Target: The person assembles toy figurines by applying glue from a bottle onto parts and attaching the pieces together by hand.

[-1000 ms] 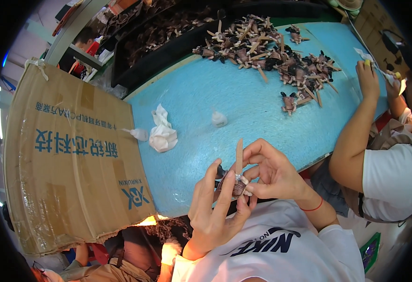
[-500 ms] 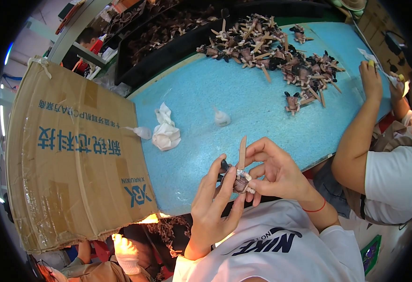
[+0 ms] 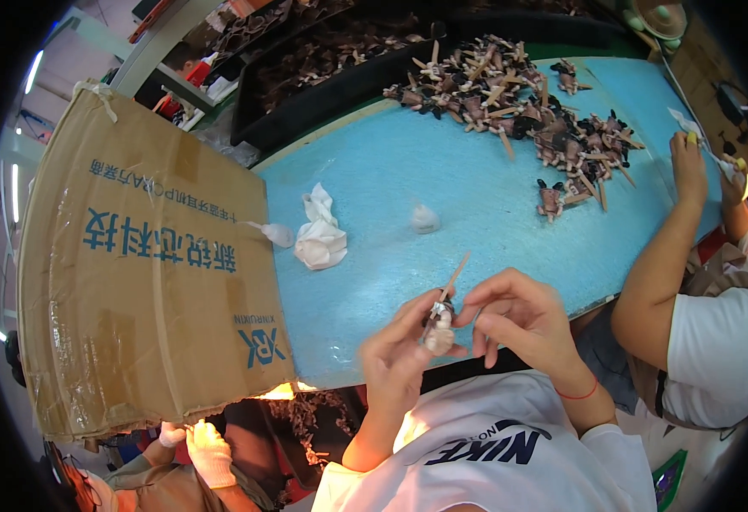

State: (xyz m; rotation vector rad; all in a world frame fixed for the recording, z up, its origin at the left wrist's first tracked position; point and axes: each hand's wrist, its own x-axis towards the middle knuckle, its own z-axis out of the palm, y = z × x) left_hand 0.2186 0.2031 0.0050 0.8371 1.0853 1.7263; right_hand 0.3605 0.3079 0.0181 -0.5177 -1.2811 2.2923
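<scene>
Your left hand [image 3: 398, 352] grips one unfinished-looking figurine [image 3: 439, 339]; your right hand [image 3: 529, 319] is half-open. Upper-right pile [image 3: 481, 104]: done or waiting, unclear.

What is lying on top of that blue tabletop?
A heap of small brown-and-black figures with flat wooden sticks, a crumpled white tissue and two small whitish bottles. The heap hides the blue tabletop beneath it, so anything under there cannot be seen.

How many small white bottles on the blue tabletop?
2: one bottle beside the cardboard, left of the crumpled tissue; the other bottle right of the tissue. Others could be hidden.
</scene>
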